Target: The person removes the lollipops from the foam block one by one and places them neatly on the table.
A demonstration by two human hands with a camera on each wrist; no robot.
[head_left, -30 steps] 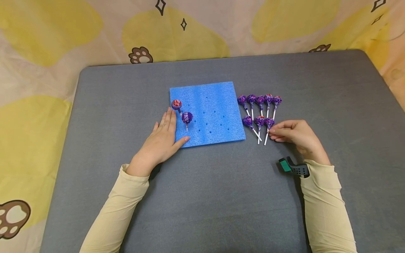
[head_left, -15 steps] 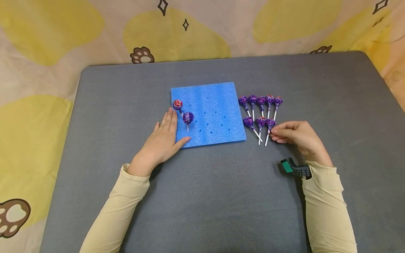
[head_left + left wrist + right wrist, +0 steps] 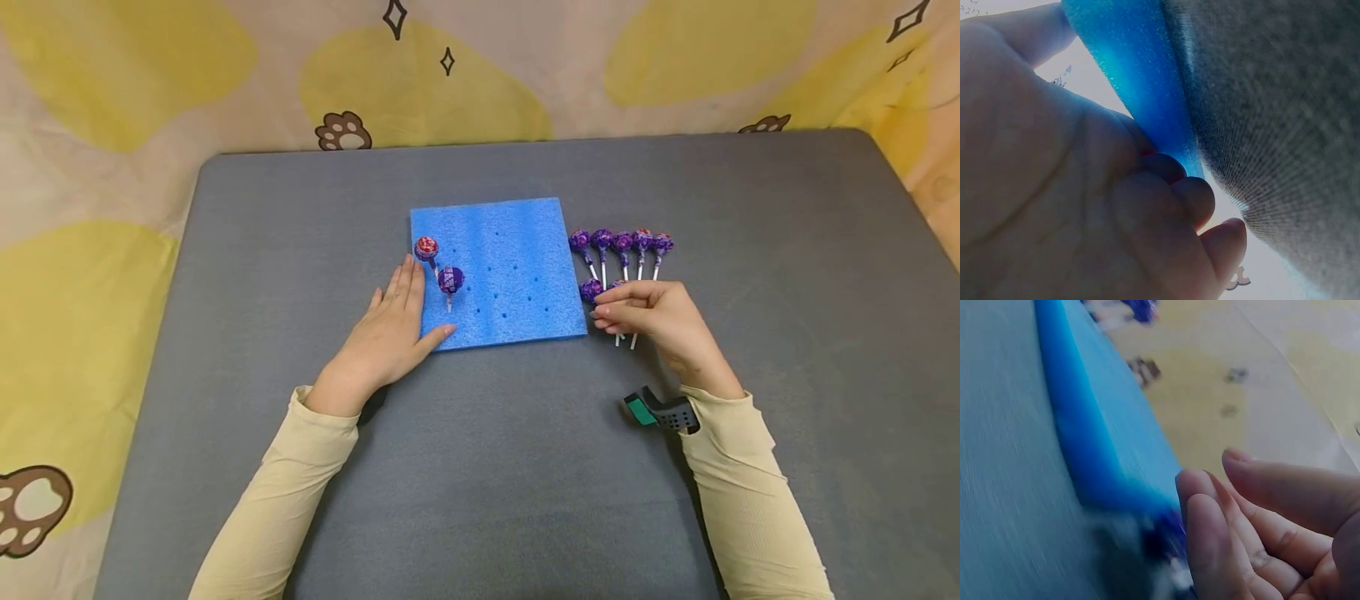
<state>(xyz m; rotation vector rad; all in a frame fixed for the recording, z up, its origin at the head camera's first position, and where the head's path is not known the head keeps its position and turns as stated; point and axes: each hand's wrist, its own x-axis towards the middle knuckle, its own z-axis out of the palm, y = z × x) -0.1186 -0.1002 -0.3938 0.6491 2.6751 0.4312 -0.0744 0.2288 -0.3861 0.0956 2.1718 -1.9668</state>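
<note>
My left hand (image 3: 378,346) rests along the left side of a blue foam board (image 3: 517,242), fingers straight and thumb over the near edge. Two lollipops stand in the board's holes: one with a red top (image 3: 427,247) and a purple one (image 3: 450,280). Over the near row of lollipops lying right of the board is my right hand (image 3: 652,321). Its fingertips come close to the leftmost purple lollipop (image 3: 590,290) of that row. In the right wrist view, the thumb (image 3: 1291,487) and bent fingers stand apart with nothing between them. The hand partly hides the other near-row lollipops.
A far row of several purple lollipops (image 3: 622,242) lies beyond the right hand, sticks toward me. The board has several small holes. All of it is on a grey table (image 3: 487,467), with a patterned yellow cloth (image 3: 420,83) behind.
My right hand has moved left, from beside the rightmost near-row lollipop to over that row. That lollipop's head is now covered. The left hand stays at the board.
</note>
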